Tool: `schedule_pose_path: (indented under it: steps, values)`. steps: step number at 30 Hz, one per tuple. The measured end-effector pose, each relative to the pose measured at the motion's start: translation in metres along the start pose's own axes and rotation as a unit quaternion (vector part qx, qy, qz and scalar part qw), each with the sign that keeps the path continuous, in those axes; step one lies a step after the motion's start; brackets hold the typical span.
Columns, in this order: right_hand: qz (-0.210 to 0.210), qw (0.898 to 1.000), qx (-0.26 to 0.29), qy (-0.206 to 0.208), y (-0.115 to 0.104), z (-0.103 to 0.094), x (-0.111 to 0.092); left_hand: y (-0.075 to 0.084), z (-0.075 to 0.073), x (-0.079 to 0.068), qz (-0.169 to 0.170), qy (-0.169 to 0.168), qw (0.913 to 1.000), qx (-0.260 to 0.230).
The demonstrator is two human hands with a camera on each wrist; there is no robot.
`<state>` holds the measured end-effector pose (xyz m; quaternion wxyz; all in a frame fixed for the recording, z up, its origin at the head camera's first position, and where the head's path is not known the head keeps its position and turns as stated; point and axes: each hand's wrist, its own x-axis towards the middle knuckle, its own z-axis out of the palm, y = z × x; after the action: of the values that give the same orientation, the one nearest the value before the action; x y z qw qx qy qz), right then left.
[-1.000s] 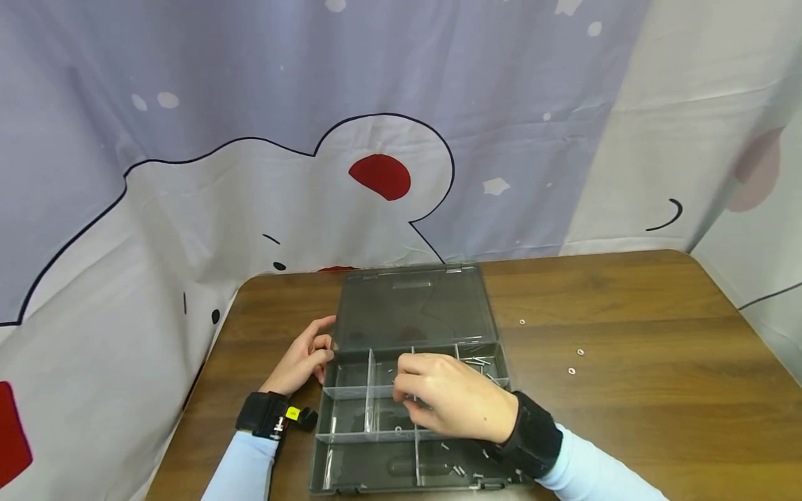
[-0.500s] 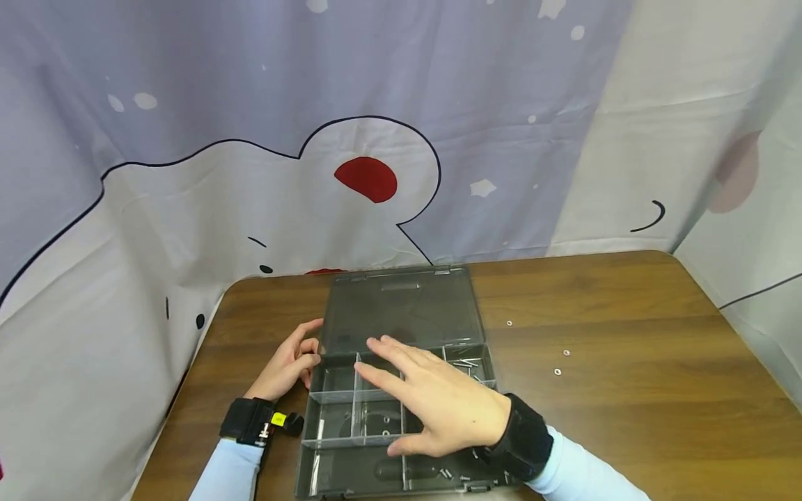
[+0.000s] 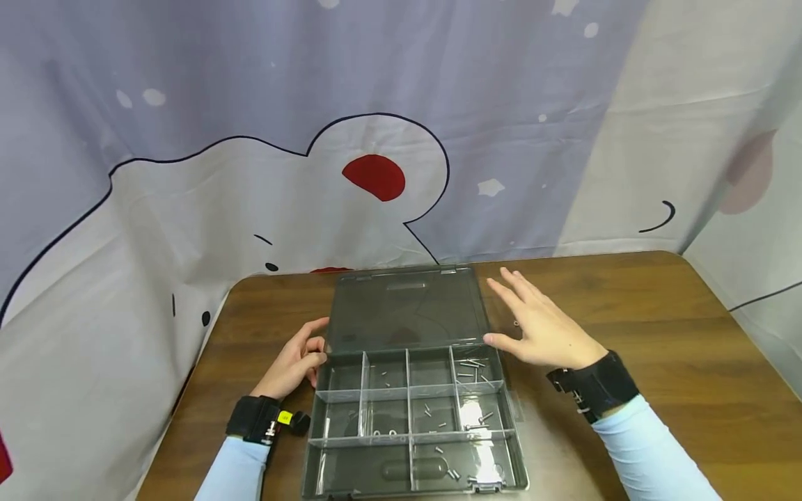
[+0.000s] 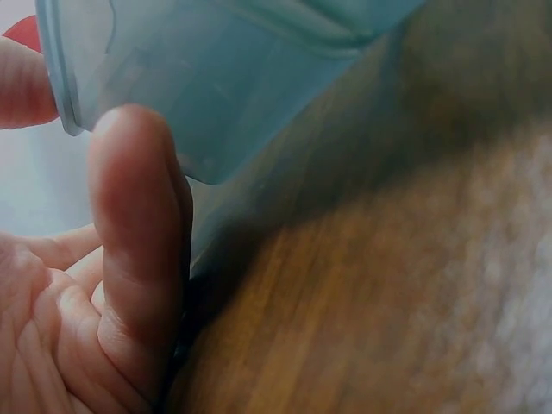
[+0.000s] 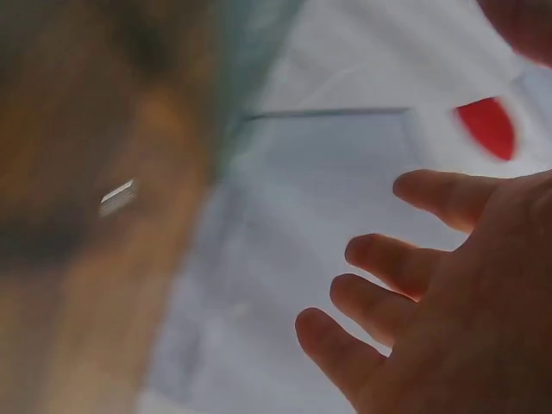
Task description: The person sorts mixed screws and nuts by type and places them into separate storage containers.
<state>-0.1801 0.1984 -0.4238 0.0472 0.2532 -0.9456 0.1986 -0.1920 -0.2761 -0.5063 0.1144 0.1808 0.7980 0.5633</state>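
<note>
A grey translucent compartment box lies on the table with its lid swung back flat. My left hand holds the box's left edge near the hinge; in the left wrist view its thumb rests by the box wall. To the right of the lid, my right hand is raised over the table with spread fingers and holds nothing. One small washer shows beneath it. Two washers lie in a middle compartment. Screws and other small metal parts lie in several compartments.
The brown wooden table extends to the right of the box. Behind it hangs a printed curtain. A shiny small metal piece appears blurred on the table in the right wrist view.
My right hand has moved from above the box to the right, over the table, and its bunched fingers have spread. The left hand stays at the box's edge.
</note>
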Motion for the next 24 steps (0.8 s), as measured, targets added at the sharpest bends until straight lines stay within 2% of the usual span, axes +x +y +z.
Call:
schedule_pose_path:
  steps: [3, 7, 9, 13, 18, 24]
  values:
    - [0.019, 0.999, -0.006, -0.028, 0.025, 0.009, -0.001, 0.001, -0.001, 0.0, -0.002, 0.002, 1.0, 0.001]
    - [-0.003, 0.997, -0.05, -0.054, 0.043, 0.02, -0.002, 0.002, 0.0, 0.0, -0.004, 0.003, 1.0, -0.002]
    - [-0.025, 0.996, -0.076, -0.047, 0.045, 0.024, -0.001, 0.002, 0.0, 0.0, -0.003, 0.002, 1.0, -0.004]
    - [-0.037, 0.993, -0.112, -0.014, 0.044, 0.028, 0.001, 0.002, 0.0, 0.0, -0.001, 0.002, 1.0, -0.008]
    - [-0.031, 0.99, -0.133, 0.026, 0.039, 0.034, 0.005, 0.002, 0.001, 0.001, -0.002, 0.002, 0.9999, -0.012]
    - [-0.002, 0.992, -0.12, 0.034, 0.032, 0.031, 0.01, 0.003, 0.001, 0.0, -0.006, 0.003, 0.9999, -0.009]
